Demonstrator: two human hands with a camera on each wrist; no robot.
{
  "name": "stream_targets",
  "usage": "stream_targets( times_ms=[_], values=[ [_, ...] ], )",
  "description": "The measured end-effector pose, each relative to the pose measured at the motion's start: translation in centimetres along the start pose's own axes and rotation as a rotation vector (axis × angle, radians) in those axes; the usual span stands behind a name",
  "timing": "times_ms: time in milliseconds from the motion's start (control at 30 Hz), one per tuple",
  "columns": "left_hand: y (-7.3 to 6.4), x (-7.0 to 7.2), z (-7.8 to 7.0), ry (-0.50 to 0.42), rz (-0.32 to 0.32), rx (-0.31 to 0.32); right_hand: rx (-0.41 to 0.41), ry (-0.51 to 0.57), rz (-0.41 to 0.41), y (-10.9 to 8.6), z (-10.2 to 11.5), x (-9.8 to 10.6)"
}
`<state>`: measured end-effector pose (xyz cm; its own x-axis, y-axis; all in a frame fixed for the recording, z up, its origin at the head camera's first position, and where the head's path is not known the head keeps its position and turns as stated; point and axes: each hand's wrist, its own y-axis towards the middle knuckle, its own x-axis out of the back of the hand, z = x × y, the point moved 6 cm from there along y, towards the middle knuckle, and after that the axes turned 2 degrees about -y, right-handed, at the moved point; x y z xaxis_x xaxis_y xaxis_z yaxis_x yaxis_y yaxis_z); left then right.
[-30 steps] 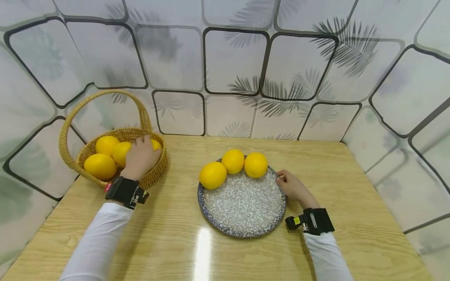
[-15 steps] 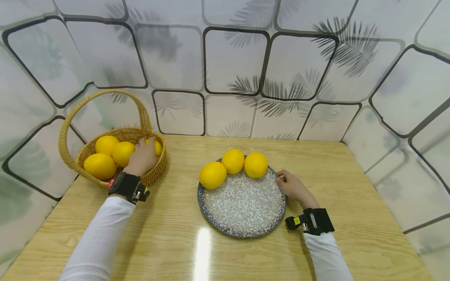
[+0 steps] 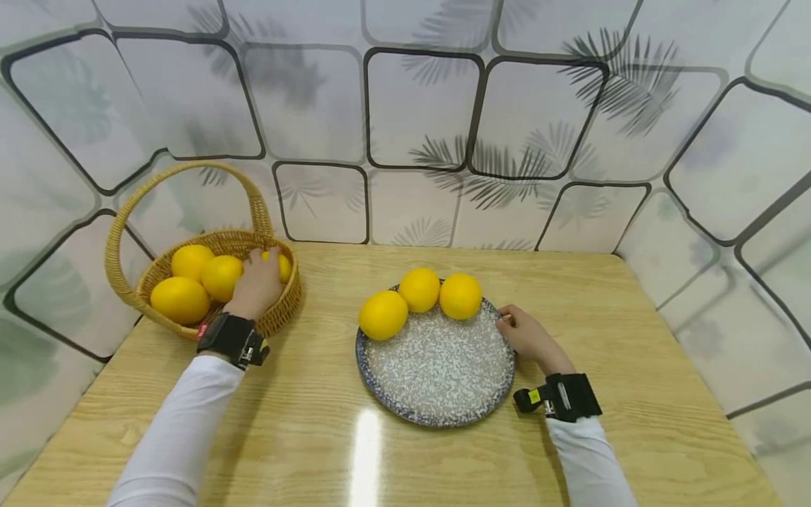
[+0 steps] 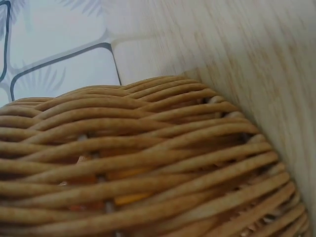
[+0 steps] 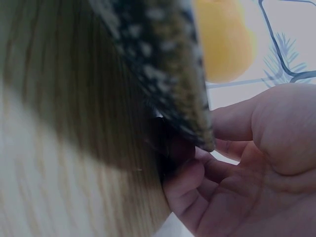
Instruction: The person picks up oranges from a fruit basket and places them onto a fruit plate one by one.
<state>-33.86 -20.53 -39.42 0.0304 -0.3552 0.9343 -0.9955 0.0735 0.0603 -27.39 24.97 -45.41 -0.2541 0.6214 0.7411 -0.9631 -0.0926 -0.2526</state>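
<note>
Pale wall covering (image 3: 421, 105) with rounded, dark-outlined panels and grey fern-like leaves rises behind a light wooden tabletop (image 3: 298, 429), where a streak of glare shines near the front edge. From where I stand, a person's two arms reach over it in white sleeves, each wrist wearing a black strap.

At the far left sits a woven basket (image 3: 290, 304) with a tall arched handle. The left hand (image 3: 253, 287) is down inside it, its fingers over a yellow fruit (image 3: 284, 268) at the right end. I can't tell whether they have closed round it, since the hand itself covers much of that fruit. Three more yellow fruits (image 3: 180, 300) lie bunched in the basket on the other side of the hand.

Nearer the middle lies a round, speckled grey plate (image 3: 443, 373) with a dark blue rim. Three yellow fruits on the plate (image 3: 420, 290) sit along its back-left edge: one at the left, the next just beside it, the third touching that one on the right. The right hand (image 3: 532, 343) grips the plate's right edge, and the right wrist view shows the rim between its thumb and curled fingers.
</note>
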Motion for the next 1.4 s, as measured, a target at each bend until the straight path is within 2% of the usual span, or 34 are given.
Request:
stream_targets(
  times_ms=[433, 667, 900, 1400],
  values=[
    [-0.5, 0.3, -0.3, -0.013, -0.084, -0.058, -0.002, 0.015, 0.002, 0.1, 0.0, 0.0],
    [-0.7, 0.9, -0.5, -0.012, -0.107, -0.100, 0.013, 0.011, -0.005, 0.1, 0.1, 0.1],
    [-1.1, 1.6, -1.2, 0.008, -0.135, -0.139, -0.009, 0.012, -0.004, 0.0, -0.1, -0.1],
    [-2.4, 3.8, -1.9, -0.024, -0.090, -0.083, -0.016, 0.014, -0.007, 0.0, -0.1, -0.1]
  ],
)
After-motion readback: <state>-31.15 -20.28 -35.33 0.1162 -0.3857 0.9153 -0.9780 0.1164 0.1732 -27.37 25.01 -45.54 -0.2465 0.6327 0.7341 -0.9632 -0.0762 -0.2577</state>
